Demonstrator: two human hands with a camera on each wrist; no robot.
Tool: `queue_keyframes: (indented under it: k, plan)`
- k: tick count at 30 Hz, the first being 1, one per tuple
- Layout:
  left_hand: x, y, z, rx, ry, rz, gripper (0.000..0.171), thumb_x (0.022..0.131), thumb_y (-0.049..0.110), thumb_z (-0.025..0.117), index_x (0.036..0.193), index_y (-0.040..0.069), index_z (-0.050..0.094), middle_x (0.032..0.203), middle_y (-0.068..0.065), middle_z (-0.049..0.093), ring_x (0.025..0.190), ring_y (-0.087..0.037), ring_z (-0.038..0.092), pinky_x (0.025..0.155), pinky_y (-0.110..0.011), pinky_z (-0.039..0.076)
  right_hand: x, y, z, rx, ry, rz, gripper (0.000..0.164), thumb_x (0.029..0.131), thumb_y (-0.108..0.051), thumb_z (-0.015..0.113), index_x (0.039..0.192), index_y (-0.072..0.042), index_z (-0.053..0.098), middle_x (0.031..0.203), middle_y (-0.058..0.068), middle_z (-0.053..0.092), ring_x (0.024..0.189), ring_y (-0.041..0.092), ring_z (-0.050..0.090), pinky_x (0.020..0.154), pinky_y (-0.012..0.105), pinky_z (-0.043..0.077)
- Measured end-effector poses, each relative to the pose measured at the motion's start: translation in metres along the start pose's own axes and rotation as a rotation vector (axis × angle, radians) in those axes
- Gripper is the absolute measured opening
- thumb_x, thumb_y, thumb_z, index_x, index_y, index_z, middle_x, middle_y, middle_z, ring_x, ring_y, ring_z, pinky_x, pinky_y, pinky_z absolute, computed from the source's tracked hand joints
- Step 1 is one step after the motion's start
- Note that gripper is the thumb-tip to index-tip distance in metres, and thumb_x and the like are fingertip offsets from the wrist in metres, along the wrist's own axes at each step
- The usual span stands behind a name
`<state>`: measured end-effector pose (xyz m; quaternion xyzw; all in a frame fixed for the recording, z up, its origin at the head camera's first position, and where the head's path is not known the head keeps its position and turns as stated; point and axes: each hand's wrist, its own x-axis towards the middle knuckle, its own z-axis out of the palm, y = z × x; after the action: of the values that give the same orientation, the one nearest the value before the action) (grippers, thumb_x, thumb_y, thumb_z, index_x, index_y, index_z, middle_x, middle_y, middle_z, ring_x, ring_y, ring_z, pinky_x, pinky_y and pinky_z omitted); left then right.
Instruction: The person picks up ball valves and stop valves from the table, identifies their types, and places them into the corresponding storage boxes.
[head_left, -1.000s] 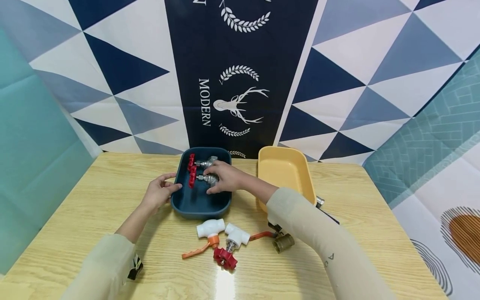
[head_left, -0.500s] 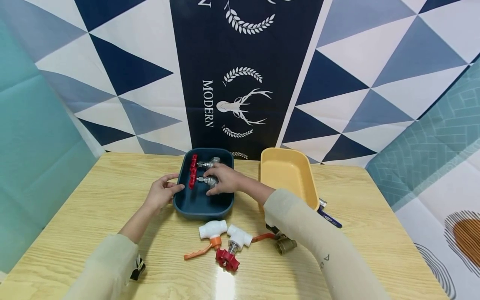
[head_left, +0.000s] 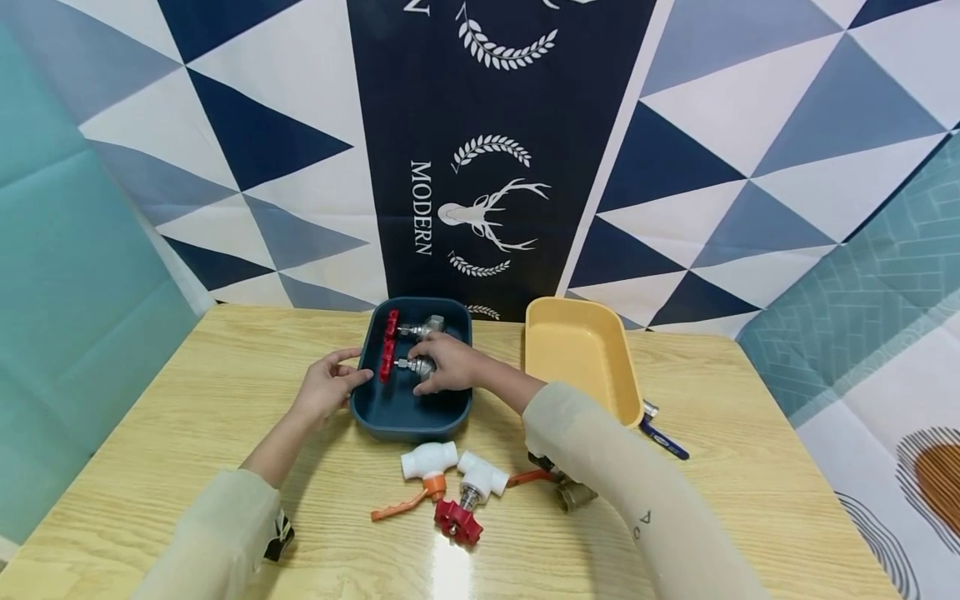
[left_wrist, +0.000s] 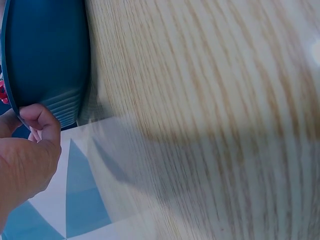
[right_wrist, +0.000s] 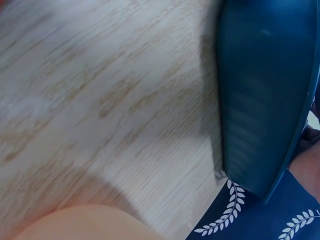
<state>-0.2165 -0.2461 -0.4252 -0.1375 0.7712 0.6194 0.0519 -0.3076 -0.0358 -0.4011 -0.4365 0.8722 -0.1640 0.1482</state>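
In the head view a dark blue bin [head_left: 390, 410] stands at the back of the table. My left hand [head_left: 330, 387] pinches its left rim between thumb and fingers; the left wrist view shows this hand [left_wrist: 32, 155] at the bin's rim. Inside lie two metal valves with red handwheels, side by side, wheels toward the left. My right hand [head_left: 448, 364] reaches over the right rim and grips the body of the nearer valve [head_left: 407, 364], whose far end the hand hides. The farther valve [head_left: 422, 327] lies just behind it. In the right wrist view the bin wall mostly hides my right hand [right_wrist: 308, 167].
A yellow bin [head_left: 573, 354] stands right of the blue one. In front lie a white valve with an orange lever [head_left: 429, 462], a white valve with a red handwheel [head_left: 459, 521], and a brass valve [head_left: 574, 495] partly under the right sleeve. A blue-handled valve [head_left: 663, 437] lies beside the yellow bin.
The nearer valve has shifted slightly left and toward me inside the bin, its handwheel now lined up with the other. My left hand stays on the rim. The whole view has drifted a little.
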Motion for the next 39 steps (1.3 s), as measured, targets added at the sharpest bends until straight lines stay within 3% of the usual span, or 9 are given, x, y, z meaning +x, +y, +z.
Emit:
queue_keyframes:
  k: [29, 34, 39]
  plan:
    - [0.000, 0.000, 0.000, -0.026, 0.002, 0.009, 0.052, 0.089, 0.013, 0.063, 0.136, 0.006, 0.044, 0.084, 0.001, 0.053, 0.056, -0.005, 0.047, 0.047, -0.020, 0.044, 0.013, 0.000, 0.004, -0.011, -0.014, 0.063, 0.056, 0.080, -0.035, 0.073, 0.127, -0.009, 0.056, 0.121, 0.011, 0.052, 0.098, 0.018, 0.051, 0.086, 0.031, 0.045]
    - [-0.003, 0.002, 0.001, -0.037, 0.001, 0.036, 0.051, 0.087, 0.015, 0.066, 0.133, 0.003, 0.047, 0.083, 0.000, 0.054, 0.056, -0.006, 0.048, 0.047, -0.020, 0.044, 0.015, -0.001, 0.005, -0.016, -0.025, 0.079, 0.057, 0.080, -0.035, 0.073, 0.127, -0.010, 0.056, 0.123, 0.011, 0.052, 0.103, 0.018, 0.052, 0.090, 0.032, 0.045]
    - [-0.001, 0.000, 0.001, -0.018, 0.003, 0.012, 0.051, 0.089, 0.013, 0.064, 0.135, 0.006, 0.045, 0.086, -0.001, 0.053, 0.057, -0.005, 0.049, 0.049, -0.020, 0.045, 0.017, -0.001, 0.005, -0.022, -0.029, 0.091, 0.057, 0.080, -0.036, 0.073, 0.128, -0.010, 0.056, 0.124, 0.011, 0.052, 0.104, 0.019, 0.052, 0.091, 0.032, 0.045]
